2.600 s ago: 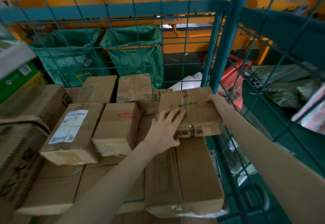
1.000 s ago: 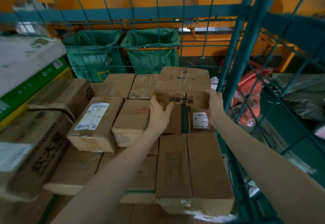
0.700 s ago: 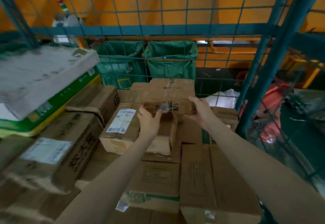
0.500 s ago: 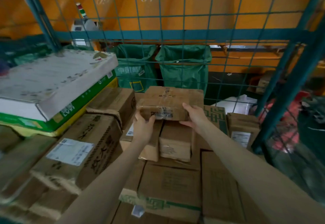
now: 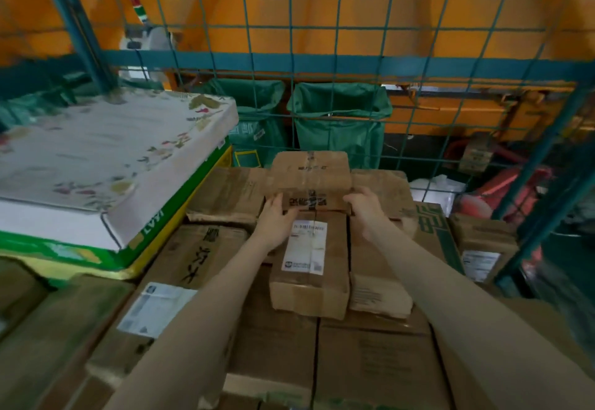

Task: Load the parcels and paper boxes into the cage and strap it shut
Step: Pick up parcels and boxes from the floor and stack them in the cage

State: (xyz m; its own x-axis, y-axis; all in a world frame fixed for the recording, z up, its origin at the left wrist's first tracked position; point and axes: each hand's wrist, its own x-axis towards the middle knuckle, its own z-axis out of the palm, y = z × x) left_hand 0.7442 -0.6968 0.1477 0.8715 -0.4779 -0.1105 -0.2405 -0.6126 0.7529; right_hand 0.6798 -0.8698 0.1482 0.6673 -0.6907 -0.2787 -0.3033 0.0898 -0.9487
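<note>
My left fingers (image 5: 273, 200) wrap the near left corner of the box (image 5: 310, 173), with the thumb on its front face. My right fingers (image 5: 354, 196) clasp the near right corner, so both hands hold it between them and neither is nearer. The box lies straight ahead of my fingers, just past the far end of the labelled box (image 5: 307, 268) and a level above it. It sits over the back row (image 5: 228, 194). Its long axis runs across me, left to right, and the tape seam points away. I cannot tell whether its underside rests fully there. Past the labelled box and behind all this stands the cage (image 5: 354, 65) wall, near. I judge the move ahead is a short push straight away from me, then letting go.
</note>
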